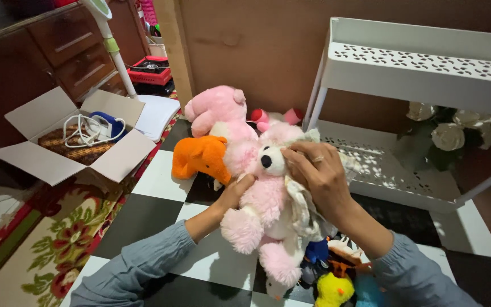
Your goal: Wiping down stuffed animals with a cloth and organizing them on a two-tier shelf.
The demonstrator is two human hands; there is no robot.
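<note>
1. Black-and-white checkered floor fills the centre of the frame.
2. Floral rug lies lower left.
3. Dark wooden drawers stand upper left.
4. Brown wall spans top centre.
5. White perforated shelf rack stands at right.

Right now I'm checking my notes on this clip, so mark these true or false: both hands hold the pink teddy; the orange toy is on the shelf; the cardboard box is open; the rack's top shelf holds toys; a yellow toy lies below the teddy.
1. Both hands, left hand and right hand, hold the pink teddy: true.
2. The orange toy is on the shelf: false, it is on the floor.
3. The cardboard box is open: true.
4. The white rack has toys on top: false, none show there.
5. A yellow toy lies below the teddy: true.
</note>
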